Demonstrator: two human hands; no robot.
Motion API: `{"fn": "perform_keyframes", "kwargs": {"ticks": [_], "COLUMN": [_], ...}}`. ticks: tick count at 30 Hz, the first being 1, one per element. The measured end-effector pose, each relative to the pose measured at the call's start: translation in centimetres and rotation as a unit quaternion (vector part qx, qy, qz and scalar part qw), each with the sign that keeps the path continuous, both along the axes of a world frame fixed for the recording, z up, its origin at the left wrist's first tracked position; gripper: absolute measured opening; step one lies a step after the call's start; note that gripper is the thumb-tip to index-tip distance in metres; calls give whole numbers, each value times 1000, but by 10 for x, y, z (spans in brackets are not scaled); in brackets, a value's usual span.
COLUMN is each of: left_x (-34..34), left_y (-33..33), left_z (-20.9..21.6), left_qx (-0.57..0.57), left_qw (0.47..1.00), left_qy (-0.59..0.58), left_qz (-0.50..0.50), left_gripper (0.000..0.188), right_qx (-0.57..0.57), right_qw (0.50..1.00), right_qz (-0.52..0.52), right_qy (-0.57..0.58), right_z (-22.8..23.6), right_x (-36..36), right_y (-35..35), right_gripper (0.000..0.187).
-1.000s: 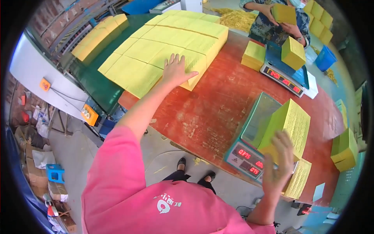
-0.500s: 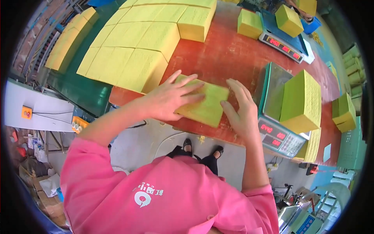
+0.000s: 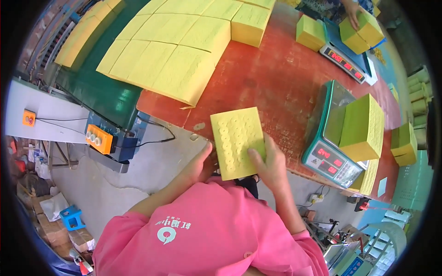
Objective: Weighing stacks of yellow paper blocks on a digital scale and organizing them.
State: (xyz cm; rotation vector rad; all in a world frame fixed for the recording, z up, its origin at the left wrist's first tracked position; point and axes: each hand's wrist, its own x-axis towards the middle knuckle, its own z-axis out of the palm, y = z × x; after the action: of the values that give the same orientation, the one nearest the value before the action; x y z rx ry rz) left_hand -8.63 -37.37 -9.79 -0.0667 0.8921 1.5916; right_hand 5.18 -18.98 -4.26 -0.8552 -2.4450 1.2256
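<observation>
Yellow embossed-paper block (image 3: 236, 140) in the right hand (image 3: 271, 168), mid-frame, by the near edge of the table.
The red tabletop (image 3: 267, 83) fills the centre and right, bearing a close-set grid of yellow blocks (image 3: 170, 50) at upper left. At right sits a teal-edged digital scale (image 3: 332, 161) with a tall yellow block (image 3: 366, 129) on its platform; at upper right, a co-worker's hand (image 3: 352, 16) rests on a block over a second, blue-topped scale (image 3: 345, 64). The right hand grips the embossed block by its side, thumb across its face of raised round marks. The left hand (image 3: 201, 165) is beside the block's left edge, its fingers mostly hidden; whether it grasps or only steadies, I cannot tell.
</observation>
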Motion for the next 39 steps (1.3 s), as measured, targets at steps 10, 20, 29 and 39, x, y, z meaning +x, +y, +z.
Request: {"fn": "perform_keyframes", "kwargs": {"ticks": [10,20,29,39], "left_x": [21,37,120,155], "left_y": [6,41,280,389], "left_z": [46,104,221,237], "left_qx": [-46,12,277,61], "left_qw": [975,706,872,872], "left_qy": [216,699,365,412], "left_qz": [5,-118,-173,-258], "left_gripper": [70,43,47,66], "right_qx": [-53,-143,-135,-278], "right_qw": [995,980,939,910], "right_qz": [-59,-105,-132,-158], "right_qy": [52,93,288,263], "right_z": [-11,31,161,122], "right_x": [12,122,220,236], "right_y": [-20,61,214,329], "right_gripper": [38,62,52,42]}}
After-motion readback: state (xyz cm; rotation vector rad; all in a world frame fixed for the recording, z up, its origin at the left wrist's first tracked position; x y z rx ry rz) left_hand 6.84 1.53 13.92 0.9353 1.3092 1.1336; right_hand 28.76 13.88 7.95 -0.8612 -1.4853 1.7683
